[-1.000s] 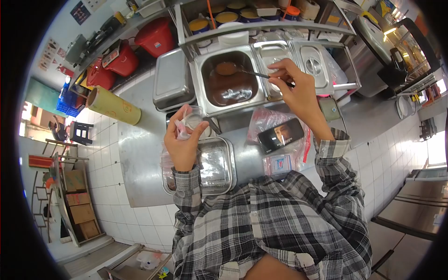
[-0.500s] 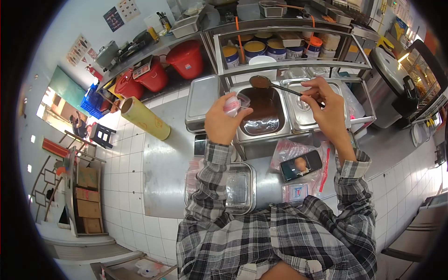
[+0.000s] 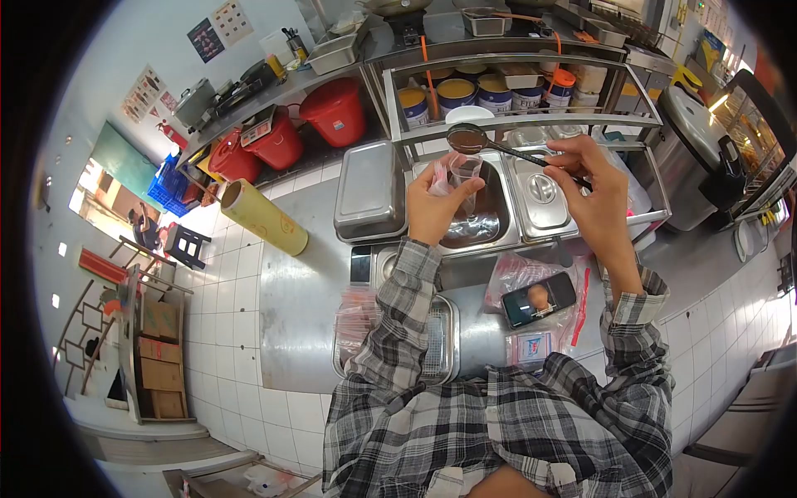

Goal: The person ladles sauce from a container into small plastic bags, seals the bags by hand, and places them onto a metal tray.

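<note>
Right hand (image 3: 599, 192) pinches ladle (image 3: 516, 153); left hand (image 3: 433, 209) clasps plastic cup (image 3: 466, 170) at ladle bowl's six o'clock; tilting could spill brown sauce (image 3: 466, 141).

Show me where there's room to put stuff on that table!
The steel table is bare left of the packets, in front of the yellow roll. A narrow strip shows between the tray and plastic bag. It's crowded around the open pan, left hand and spoon.

The left-hand grip (image 3: 436, 209) holds a small clear plastic cup (image 3: 467, 170) over a steel pan (image 3: 512, 217); the right-hand grip (image 3: 593, 187) holds a brown-filled spoon (image 3: 467, 139) near its rim. A lit smartphone (image 3: 538, 300) lies on plastic bags (image 3: 502, 278).
</note>
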A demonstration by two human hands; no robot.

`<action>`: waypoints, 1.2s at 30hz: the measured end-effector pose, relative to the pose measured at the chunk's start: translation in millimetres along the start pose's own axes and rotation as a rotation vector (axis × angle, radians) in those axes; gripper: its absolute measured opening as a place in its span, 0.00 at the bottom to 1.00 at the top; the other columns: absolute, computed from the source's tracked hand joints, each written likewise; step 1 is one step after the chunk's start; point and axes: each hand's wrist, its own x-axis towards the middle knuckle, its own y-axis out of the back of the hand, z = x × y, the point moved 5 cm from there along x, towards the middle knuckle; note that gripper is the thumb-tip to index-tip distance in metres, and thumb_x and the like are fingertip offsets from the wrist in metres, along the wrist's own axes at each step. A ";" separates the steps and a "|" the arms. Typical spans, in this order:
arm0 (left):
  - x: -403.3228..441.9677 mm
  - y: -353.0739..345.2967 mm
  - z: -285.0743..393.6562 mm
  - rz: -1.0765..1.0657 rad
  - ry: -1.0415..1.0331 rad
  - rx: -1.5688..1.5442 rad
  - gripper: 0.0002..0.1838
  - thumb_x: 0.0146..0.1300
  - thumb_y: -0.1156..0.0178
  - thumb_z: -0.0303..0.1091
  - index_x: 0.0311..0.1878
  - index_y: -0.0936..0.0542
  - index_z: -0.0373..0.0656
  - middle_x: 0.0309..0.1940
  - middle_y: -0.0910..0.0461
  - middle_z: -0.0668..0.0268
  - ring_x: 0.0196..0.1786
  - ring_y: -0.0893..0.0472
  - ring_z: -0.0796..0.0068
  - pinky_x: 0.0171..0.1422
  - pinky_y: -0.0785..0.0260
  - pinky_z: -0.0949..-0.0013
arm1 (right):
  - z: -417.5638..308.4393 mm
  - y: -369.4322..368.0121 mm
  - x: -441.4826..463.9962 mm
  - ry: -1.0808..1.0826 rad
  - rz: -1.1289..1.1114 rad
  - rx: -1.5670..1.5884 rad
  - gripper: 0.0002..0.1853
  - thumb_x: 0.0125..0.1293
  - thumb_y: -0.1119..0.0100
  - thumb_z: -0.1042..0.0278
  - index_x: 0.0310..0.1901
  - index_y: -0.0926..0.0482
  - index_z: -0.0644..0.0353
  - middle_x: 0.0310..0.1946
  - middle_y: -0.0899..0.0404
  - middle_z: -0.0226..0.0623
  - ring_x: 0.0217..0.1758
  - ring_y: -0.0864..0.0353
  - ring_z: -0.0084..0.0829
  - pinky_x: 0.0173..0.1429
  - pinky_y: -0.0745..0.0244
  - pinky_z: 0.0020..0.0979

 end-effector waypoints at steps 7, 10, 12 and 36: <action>-0.5 -0.7 2.6 -0.006 -0.021 0.021 0.30 0.54 0.23 0.31 0.60 0.21 0.38 0.52 0.17 0.67 0.41 0.21 0.86 0.46 0.28 0.79 | -6.8 0.1 -0.1 0.078 0.022 -0.111 0.14 0.62 0.35 0.80 0.50 0.20 0.61 0.38 0.14 0.39 0.43 0.13 0.25 0.47 0.22 0.25; 0.8 -2.5 4.5 0.006 -0.039 0.000 0.31 0.51 0.21 0.33 0.59 0.20 0.39 0.50 0.17 0.66 0.46 0.20 0.83 0.49 0.27 0.77 | -9.5 -0.6 0.6 0.167 0.057 -0.149 0.13 0.62 0.35 0.80 0.49 0.19 0.62 0.39 0.14 0.39 0.43 0.13 0.27 0.47 0.22 0.26; 1.0 -2.1 2.9 -0.004 -0.019 -0.014 0.31 0.51 0.21 0.32 0.59 0.20 0.39 0.50 0.17 0.65 0.46 0.20 0.83 0.50 0.27 0.76 | -11.2 -0.8 0.2 0.229 0.076 -0.191 0.13 0.61 0.34 0.80 0.48 0.19 0.62 0.40 0.14 0.39 0.43 0.13 0.29 0.47 0.21 0.26; -1.8 3.9 -5.6 0.025 -0.039 -0.092 0.28 0.52 0.22 0.29 0.57 0.20 0.36 0.48 0.16 0.67 0.43 0.19 0.83 0.45 0.26 0.79 | -27.5 -7.3 -11.9 0.761 -0.079 -0.564 0.15 0.53 0.38 0.73 0.44 0.20 0.62 0.43 0.19 0.33 0.42 0.24 0.35 0.46 0.27 0.37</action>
